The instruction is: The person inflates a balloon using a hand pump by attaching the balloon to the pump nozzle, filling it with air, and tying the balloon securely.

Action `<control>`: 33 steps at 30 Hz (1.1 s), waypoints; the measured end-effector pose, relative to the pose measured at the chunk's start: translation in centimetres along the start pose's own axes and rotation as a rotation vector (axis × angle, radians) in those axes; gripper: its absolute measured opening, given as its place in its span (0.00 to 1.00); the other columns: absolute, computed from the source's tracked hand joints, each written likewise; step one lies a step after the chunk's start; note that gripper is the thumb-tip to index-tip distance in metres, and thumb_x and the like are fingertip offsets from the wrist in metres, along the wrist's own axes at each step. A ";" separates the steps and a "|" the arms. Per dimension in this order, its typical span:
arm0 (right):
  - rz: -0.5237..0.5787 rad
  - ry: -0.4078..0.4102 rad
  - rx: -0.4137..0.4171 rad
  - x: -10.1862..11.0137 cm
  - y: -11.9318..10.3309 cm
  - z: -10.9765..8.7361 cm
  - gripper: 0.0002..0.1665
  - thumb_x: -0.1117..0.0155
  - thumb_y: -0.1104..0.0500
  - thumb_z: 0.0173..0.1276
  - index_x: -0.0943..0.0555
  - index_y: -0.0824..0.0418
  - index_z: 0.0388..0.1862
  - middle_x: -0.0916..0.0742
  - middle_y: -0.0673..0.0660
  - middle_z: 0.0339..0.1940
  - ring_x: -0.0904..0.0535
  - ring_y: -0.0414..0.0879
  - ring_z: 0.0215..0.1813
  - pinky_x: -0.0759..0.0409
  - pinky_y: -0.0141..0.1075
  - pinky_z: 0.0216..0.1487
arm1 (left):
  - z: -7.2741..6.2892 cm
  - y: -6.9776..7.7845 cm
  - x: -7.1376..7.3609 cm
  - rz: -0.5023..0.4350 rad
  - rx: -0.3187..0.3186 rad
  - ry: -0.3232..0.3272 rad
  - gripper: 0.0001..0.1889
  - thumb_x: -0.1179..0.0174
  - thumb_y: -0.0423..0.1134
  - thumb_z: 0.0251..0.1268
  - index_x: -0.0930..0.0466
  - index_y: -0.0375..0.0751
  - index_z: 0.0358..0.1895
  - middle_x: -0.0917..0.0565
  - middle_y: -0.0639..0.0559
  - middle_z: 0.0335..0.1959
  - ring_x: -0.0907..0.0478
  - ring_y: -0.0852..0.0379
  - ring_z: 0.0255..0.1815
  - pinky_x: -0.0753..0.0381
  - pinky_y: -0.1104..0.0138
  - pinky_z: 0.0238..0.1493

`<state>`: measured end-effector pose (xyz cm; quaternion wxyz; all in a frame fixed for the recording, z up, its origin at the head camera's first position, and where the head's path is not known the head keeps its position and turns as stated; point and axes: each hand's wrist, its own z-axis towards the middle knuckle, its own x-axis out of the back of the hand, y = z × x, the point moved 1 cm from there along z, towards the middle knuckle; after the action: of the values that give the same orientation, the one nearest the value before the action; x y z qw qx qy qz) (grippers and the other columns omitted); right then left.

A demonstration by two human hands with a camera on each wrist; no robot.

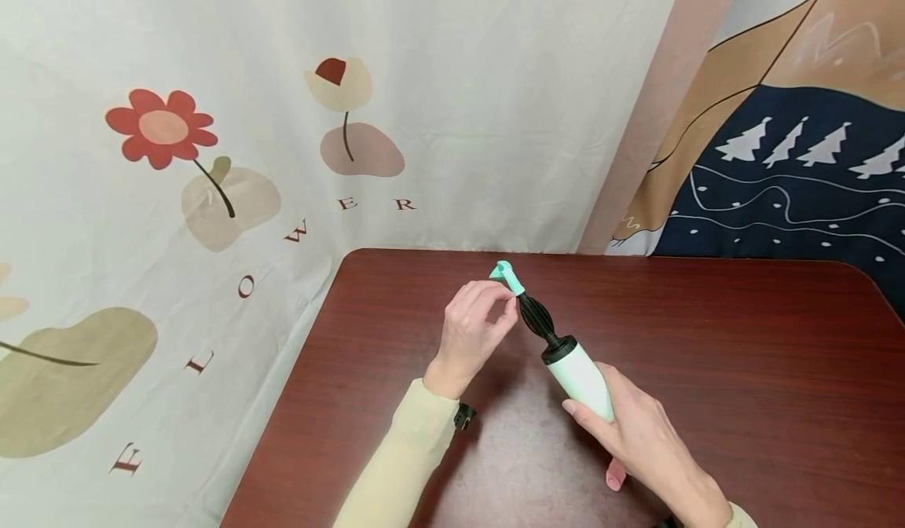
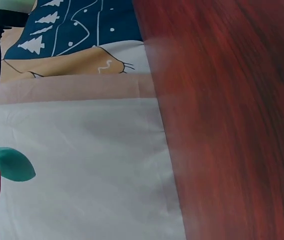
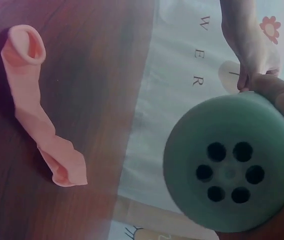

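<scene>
My right hand (image 1: 646,434) grips the mint-green body of a balloon pump (image 1: 581,383), which tilts up and to the left over the table. A black ribbed section (image 1: 537,317) narrows toward its tip. At that tip is a small teal balloon (image 1: 507,276), limp and folded over at its end. My left hand (image 1: 470,330) pinches the balloon's neck between thumb and fingers. The left wrist view shows the balloon (image 2: 15,164) sticking out beyond the fingertips. In the right wrist view, the pump's round end (image 3: 229,205) has several dark holes.
A limp pink balloon (image 3: 29,95) lies on the dark red-brown wooden table (image 1: 742,371), partly hidden under my right hand in the head view. Behind and to the left hangs a pale flower-print curtain (image 1: 481,119); a navy and tan printed cloth (image 1: 792,174) hangs at the right.
</scene>
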<state>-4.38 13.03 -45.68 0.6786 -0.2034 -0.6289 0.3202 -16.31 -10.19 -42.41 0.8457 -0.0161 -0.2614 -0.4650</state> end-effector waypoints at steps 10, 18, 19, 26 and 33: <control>0.005 0.013 -0.021 0.0 0.0 -0.2 0.33 0.30 0.39 0.70 0.25 0.58 0.63 0.19 0.49 0.37 0.23 0.36 0.31 0.22 0.39 0.35 | 0.1 0.1 -0.4 -0.025 0.010 -0.030 0.04 0.40 0.27 0.61 0.19 0.39 0.32 0.16 0.52 0.32 0.20 0.55 0.33 0.19 0.67 0.39; 0.033 0.003 -0.051 0.0 0.0 -0.5 0.34 0.31 0.39 0.72 0.27 0.58 0.65 0.19 0.50 0.37 0.24 0.32 0.15 0.19 0.40 0.39 | -0.2 0.0 -0.7 -0.063 0.044 0.004 0.07 0.35 0.23 0.55 0.18 0.39 0.33 0.16 0.52 0.32 0.19 0.55 0.35 0.18 0.67 0.41; 0.022 0.016 -0.041 0.0 0.0 -0.5 0.34 0.31 0.40 0.71 0.27 0.58 0.65 0.19 0.50 0.38 0.23 0.34 0.20 0.20 0.41 0.38 | -0.3 0.0 -0.7 -0.077 0.065 0.014 0.07 0.36 0.24 0.56 0.17 0.39 0.33 0.15 0.51 0.32 0.19 0.55 0.35 0.17 0.67 0.41; -0.008 0.055 -0.021 0.2 0.3 -0.4 0.33 0.27 0.41 0.69 0.25 0.58 0.63 0.18 0.50 0.40 0.21 0.40 0.33 0.21 0.42 0.36 | -0.8 0.7 -1.3 -0.462 0.538 0.005 0.04 0.37 0.30 0.71 0.14 0.34 0.44 0.12 0.46 0.40 0.14 0.51 0.41 0.15 0.64 0.46; 0.122 -0.038 -0.099 -0.2 -0.7 -0.3 0.35 0.30 0.37 0.69 0.28 0.53 0.66 0.18 0.54 0.42 0.23 0.36 0.16 0.20 0.35 0.24 | -0.6 2.6 -2.5 -1.288 0.971 0.029 0.20 0.52 0.46 0.85 0.20 0.31 0.58 0.14 0.42 0.56 0.18 0.43 0.62 0.25 0.55 0.67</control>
<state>-3.93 12.40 -45.38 0.6348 -0.2684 -0.6433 0.3333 -15.11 -6.91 -43.48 0.3277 0.5132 -0.3812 -0.6956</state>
